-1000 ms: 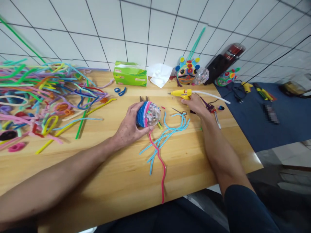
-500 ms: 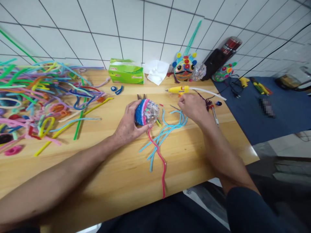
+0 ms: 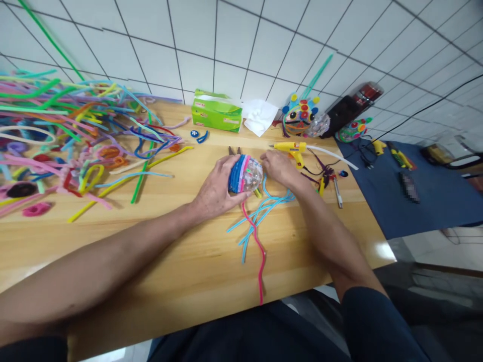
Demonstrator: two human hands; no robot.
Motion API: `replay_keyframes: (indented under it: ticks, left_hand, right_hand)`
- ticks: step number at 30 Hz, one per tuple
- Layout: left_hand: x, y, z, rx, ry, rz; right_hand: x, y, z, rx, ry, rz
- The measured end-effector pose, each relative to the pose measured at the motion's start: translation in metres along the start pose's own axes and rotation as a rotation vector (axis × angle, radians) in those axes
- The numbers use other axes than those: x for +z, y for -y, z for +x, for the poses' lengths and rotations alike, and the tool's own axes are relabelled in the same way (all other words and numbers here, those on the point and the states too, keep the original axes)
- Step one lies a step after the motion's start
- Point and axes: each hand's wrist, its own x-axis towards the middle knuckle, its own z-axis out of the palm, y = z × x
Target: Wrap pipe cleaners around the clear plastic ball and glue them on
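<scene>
My left hand (image 3: 216, 187) is wrapped round a clear plastic ball (image 3: 254, 173), its left part covered with rows of blue, pink and pale pipe cleaner. From the ball's underside a pink pipe cleaner (image 3: 258, 241) trails across the table. My right hand (image 3: 277, 166) is at the ball's right side with its fingers pinched together; whatever they hold is too small to make out. Light blue pipe cleaners (image 3: 260, 213) lie loosely below my right hand. Behind it rests a yellow glue gun (image 3: 290, 147) with a white glue stick. Pliers (image 3: 234, 150) poke out beyond the ball.
A heap of colourful pipe cleaners (image 3: 75, 130) fills the table's left side. Along the tiled wall stand a green tissue pack (image 3: 217, 113), a crumpled tissue (image 3: 259, 115) and a decorated ball with a face (image 3: 298, 118). A white pen (image 3: 338, 193) lies near the blue cloth (image 3: 388, 201).
My right hand has moved left, from beside the glue gun to the ball's right edge. My left hand still holds the ball. The whole view has shifted and tilted slightly.
</scene>
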Motion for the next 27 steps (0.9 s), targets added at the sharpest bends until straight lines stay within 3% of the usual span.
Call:
replay_keyframes:
  ticks: [5,11,17,27]
  left_hand:
    - [0.001,-0.002,0.001,-0.034,-0.001,-0.043]
    - [0.001,-0.001,0.000,-0.032,-0.005,-0.068]
    - [0.001,-0.002,0.001,-0.011,-0.004,-0.046]
    - [0.005,0.000,0.001,-0.008,-0.019,-0.066]
  right_hand:
    - [-0.032,-0.010,-0.037,0.040,-0.130,0.453]
    - [-0.056,0.024,-0.067,-0.033,-0.008,0.780]
    - [-0.048,0.062,-0.057,-0.152,0.024,0.791]
    - [-0.043,0.070,-0.053,-0.246,-0.038,0.619]
